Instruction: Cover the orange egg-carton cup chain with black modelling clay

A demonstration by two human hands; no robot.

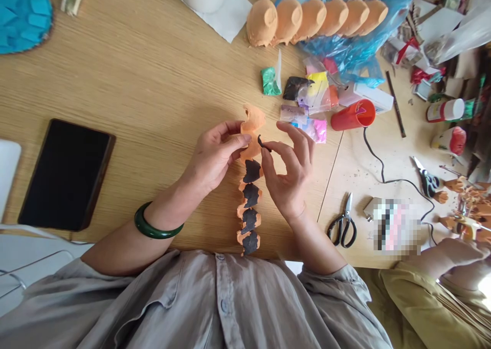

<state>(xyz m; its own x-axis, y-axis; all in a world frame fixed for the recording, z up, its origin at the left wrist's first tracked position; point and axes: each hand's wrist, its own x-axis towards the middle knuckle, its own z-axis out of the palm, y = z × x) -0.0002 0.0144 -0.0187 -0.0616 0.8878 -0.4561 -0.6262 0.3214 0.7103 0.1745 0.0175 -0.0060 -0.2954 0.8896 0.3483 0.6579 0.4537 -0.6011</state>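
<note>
An orange clay strip (253, 120) with scalloped edges runs down the table toward my body. Several of its lower sections carry black patches (251, 195); the upper part is bare orange. My left hand (218, 152) pinches the strip's upper part from the left, between thumb and fingers. To the right of it, my right hand (289, 170) holds a small curled black piece (264, 145) between thumb and index finger, its tip close to the orange surface. The other fingers of my right hand are spread.
Orange rounded forms (262, 22) line the back beside a blue plastic bag (349, 57). Clay packets (271, 81) and a red cup (353, 115) lie right of centre. Black scissors (342, 223) rest at right, near another person's hands (448, 257). A black tablet (65, 175) lies left.
</note>
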